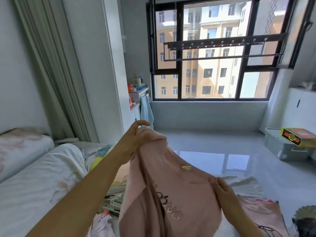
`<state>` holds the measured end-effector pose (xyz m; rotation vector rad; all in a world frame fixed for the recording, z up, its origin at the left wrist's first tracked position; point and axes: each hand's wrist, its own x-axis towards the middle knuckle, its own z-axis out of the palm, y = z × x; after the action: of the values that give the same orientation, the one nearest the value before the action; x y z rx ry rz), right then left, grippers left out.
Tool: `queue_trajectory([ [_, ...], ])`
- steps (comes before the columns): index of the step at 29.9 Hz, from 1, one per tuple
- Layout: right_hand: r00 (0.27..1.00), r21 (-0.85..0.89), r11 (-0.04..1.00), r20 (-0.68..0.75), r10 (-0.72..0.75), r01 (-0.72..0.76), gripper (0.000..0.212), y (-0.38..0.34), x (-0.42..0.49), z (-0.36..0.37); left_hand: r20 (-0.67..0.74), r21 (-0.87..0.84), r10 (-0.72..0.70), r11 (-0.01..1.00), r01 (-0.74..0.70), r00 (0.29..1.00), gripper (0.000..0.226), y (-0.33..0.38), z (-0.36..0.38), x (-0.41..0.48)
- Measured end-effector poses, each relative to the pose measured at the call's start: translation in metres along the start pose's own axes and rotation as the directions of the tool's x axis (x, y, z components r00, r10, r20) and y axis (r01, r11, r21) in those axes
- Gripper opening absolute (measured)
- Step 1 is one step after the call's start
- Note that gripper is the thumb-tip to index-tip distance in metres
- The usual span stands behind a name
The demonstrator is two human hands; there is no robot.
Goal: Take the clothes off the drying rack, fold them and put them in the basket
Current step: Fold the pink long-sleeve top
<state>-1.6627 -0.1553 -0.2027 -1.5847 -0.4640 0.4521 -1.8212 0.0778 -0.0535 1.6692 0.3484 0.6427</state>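
A pink garment (171,185) with embroidered lettering hangs between my hands above the bed's foot. My left hand (135,137), stretched forward, pinches its upper edge. My right hand (225,190), lower and nearer, grips the cloth's right side. The black drying rack (217,45) hangs bare in front of the window. A dark woven basket (306,221) shows partly at the lower right corner. More pink clothing (259,212) lies on the bed beside it.
A bed with white bedding (34,177) fills the left. Hangers and small clothes (109,207) lie under the garment. A grey storage box (283,146) with a yellow carton on it stands on the glossy floor at right. A shelf (136,93) holds clutter by the window.
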Motion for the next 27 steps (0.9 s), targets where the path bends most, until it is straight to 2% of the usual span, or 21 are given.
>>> queue_trajectory([
  [2,0.991,-0.073,0.993,-0.081,-0.102,0.096,0.034,-0.034,0.009,-0.02,0.022,0.387,-0.01,0.922,0.001,1.0,0.046,-0.012,-0.015,-0.003],
  [3,0.985,-0.131,0.982,-0.085,-0.151,0.139,0.036,-0.052,0.012,-0.027,0.02,0.514,0.003,0.858,-0.013,1.0,0.047,-0.017,-0.019,-0.005],
  [4,0.979,-0.214,0.962,-0.071,-0.189,0.17,0.039,-0.067,0.014,-0.031,0.008,0.557,0.024,0.83,-0.025,1.0,0.044,-0.021,-0.023,-0.006],
  [6,0.964,-0.368,0.898,-0.021,-0.265,0.239,0.039,-0.095,0.016,-0.035,-0.021,0.437,0.021,0.899,-0.01,1.0,0.03,-0.023,-0.03,-0.007],
  [8,0.948,-0.449,0.843,0.027,-0.318,0.296,0.036,-0.124,0.017,-0.036,-0.025,0.288,0.0,0.958,0.007,1.0,0.027,-0.021,-0.041,-0.006],
  [12,0.928,-0.555,0.755,0.092,-0.361,0.349,0.04,-0.165,0.021,-0.043,-0.13,0.191,-0.019,0.981,0.044,0.991,0.015,-0.018,-0.061,0.003],
  [14,0.92,-0.536,0.756,0.123,-0.372,0.377,0.041,-0.18,0.023,-0.047,-0.176,0.136,-0.009,0.99,0.033,0.984,0.015,-0.02,-0.066,0.006],
  [16,0.913,-0.509,0.758,0.233,-0.334,0.407,0.026,-0.195,0.022,-0.051,-0.188,0.092,-0.015,0.995,0.033,0.982,0.015,-0.021,-0.067,0.007],
  [17,0.913,-0.565,0.719,0.3,-0.277,0.404,0.019,-0.201,0.023,-0.054,-0.203,0.045,-0.023,0.998,0.033,0.979,0.015,-0.021,-0.066,0.007],
  [18,0.914,-0.689,0.604,0.352,-0.202,0.4,0.017,-0.205,0.026,-0.058,-0.223,0.001,-0.029,1.0,0.03,0.974,0.016,-0.02,-0.067,0.008],
  [19,0.921,-0.813,0.437,0.363,-0.137,0.386,0.019,-0.206,0.029,-0.064,-0.241,-0.021,-0.027,1.0,0.022,0.97,0.017,-0.019,-0.067,0.008],
  [20,0.935,-0.895,0.271,0.341,-0.092,0.353,0.018,-0.205,0.035,-0.071,-0.252,-0.015,-0.019,1.0,0.016,0.967,0.018,-0.016,-0.067,0.009],
  [21,0.948,-0.932,0.176,0.31,-0.071,0.318,0.016,-0.203,0.039,-0.079,-0.256,0.016,-0.007,1.0,0.011,0.967,0.018,-0.014,-0.067,0.009],
  [22,0.956,-0.941,0.172,0.286,-0.063,0.293,0.018,-0.2,0.041,-0.086,-0.252,0.08,0.014,0.997,0.006,0.968,0.017,-0.012,-0.066,0.009],
  [23,0.964,-0.938,0.219,0.26,-0.063,0.267,0.022,-0.198,0.042,-0.092,-0.244,0.174,0.045,0.985,-0.002,0.969,0.017,-0.008,-0.064,0.01],
  [25,0.971,-0.912,0.335,0.216,-0.099,0.237,0.028,-0.2,0.039,-0.099,-0.224,0.367,0.123,0.93,-0.033,0.967,0.016,0.0,-0.06,0.011],
  [27,0.961,-0.822,0.502,0.195,-0.194,0.268,0.027,-0.204,0.036,-0.101,-0.198,0.425,0.163,0.903,-0.065,0.967,0.013,0.01,-0.057,0.013],
])
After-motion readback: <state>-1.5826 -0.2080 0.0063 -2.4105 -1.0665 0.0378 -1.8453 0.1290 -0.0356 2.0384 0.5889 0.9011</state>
